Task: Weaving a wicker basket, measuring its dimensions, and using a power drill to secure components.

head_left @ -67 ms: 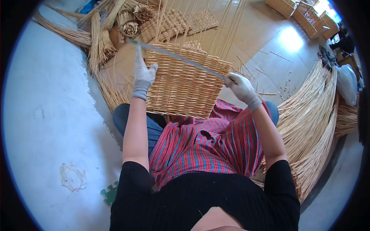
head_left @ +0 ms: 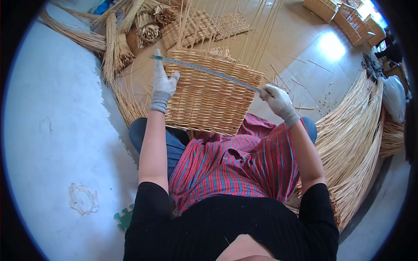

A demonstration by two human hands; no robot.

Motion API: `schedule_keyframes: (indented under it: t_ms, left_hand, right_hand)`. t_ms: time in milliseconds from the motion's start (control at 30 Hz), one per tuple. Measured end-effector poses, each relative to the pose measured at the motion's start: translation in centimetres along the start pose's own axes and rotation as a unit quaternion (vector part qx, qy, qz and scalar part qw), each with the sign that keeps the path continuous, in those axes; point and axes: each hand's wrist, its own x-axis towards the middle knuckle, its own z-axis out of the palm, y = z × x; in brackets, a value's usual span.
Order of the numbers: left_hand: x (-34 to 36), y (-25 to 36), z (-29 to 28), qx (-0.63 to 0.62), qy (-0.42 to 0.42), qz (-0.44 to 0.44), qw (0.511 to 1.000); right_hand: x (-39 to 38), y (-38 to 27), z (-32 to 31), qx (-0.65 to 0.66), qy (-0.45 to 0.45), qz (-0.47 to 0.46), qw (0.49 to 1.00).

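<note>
1. So our floor (head_left: 300, 28) is shiny tan tile, with a bright patch of glare up toward the right.
2. Far left we've got tied bundles of pale rods (head_left: 115, 52) heaped on it.
3. Next to those we see two woven panels (head_left: 191, 29) lying side by side.
4. Loose sticks (head_left: 320, 66) and little scraps (head_left: 323, 102) are scattered mid-right.
5. Our big fanned sheaf (head_left: 352, 113) sprawls down the right.
6. Wicker boxes (head_left: 350, 25) sit at the far right.

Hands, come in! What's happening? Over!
Right hand gripping tape measure; left hand open at its green end. Tape measure crosses woven panel. Nothing seen blocking it.
</note>
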Motion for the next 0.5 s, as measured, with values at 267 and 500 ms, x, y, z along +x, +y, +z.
schedule_keyframes:
  t_ms: [267,500]
  left_hand:
    - [0.6,0.0,-0.4,-0.022,-0.043,-0.013,0.999]
    - [1.4,0.8,-1.2,-0.013,-0.109,-0.035,0.993]
  right_hand:
    - [0.4,4.5,-0.8,-0.019,0.008,0.046,0.999]
    - [1.9,5.5,-1.9,-0.045,0.027,0.031,0.998]
